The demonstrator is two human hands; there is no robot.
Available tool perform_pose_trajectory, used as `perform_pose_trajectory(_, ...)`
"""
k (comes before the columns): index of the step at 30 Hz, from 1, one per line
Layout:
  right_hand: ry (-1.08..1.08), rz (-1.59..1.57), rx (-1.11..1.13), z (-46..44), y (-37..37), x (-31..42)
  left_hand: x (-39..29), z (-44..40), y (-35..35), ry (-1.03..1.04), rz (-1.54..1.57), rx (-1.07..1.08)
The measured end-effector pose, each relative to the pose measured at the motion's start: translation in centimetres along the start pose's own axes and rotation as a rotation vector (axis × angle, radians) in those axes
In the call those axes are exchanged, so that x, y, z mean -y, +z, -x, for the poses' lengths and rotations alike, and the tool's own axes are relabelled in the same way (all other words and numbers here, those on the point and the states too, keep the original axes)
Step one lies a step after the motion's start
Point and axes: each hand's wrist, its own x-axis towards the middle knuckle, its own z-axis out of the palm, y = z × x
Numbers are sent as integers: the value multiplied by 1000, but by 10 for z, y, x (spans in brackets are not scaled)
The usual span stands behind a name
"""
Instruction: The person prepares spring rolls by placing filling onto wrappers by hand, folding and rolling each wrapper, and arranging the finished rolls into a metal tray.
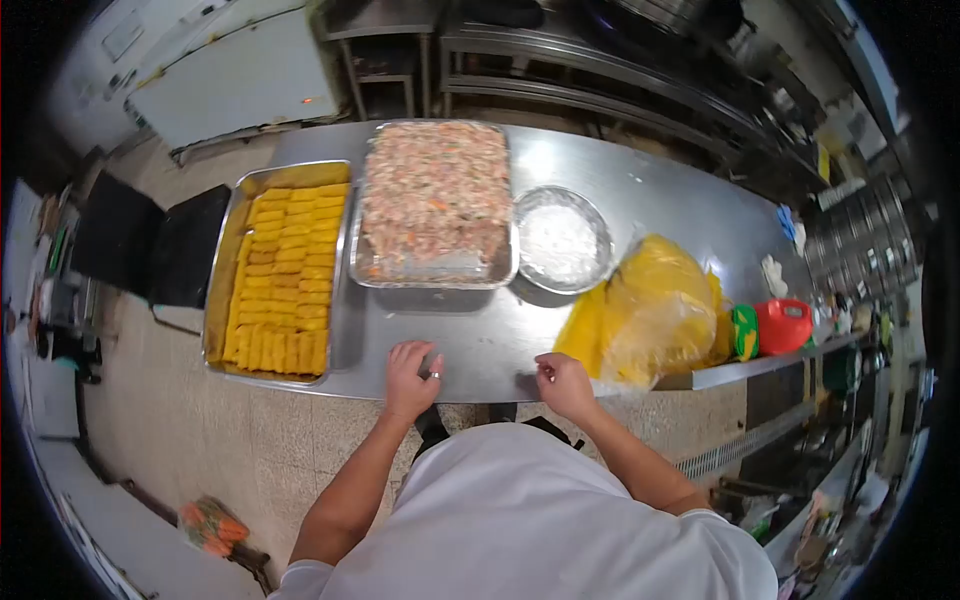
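Note:
My left hand (411,380) rests at the near edge of the steel table, its fingers loosely bent and the thumb apart, holding nothing. My right hand (566,384) is at the same edge with its fingers curled in, and I see nothing in them. Beyond my left hand stands a tray of chopped pinkish filling (435,205). Left of it, a metal tray (214,325) holds rows of yellow rolls (290,275). A round metal bowl of white contents (560,240) sits beyond my right hand. Just right of that hand lies yellow sheet-like stuff in clear plastic (655,310).
A red plastic container (783,326) and a green-yellow packet (744,332) stand at the table's right end. A black chair (150,240) is left of the table. Steel shelving (590,80) runs behind. A bag of carrots (213,527) lies low on the left.

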Motion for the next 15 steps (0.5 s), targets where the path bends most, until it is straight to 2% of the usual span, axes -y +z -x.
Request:
perform_pose_trajectory(2,4,118,-140,19,-11,-45,-27,-6,35,27,73,74)
perform_pose_trajectory(5,-2,197,-228,37,-36,-68,-69,-21,89,113,119,183)
perform_pose_trajectory(9,41,71,-167,40,-57,-75,-130,-43,130,167,35,405)
perform_pose_trajectory(12,66,-25,-168,40,-60,-82,-129,-43,157,163,-110,449)
perform_pose_trajectory(15,63,-62,-186,39,-59,-93,-121,-41,167,107,-102,466)
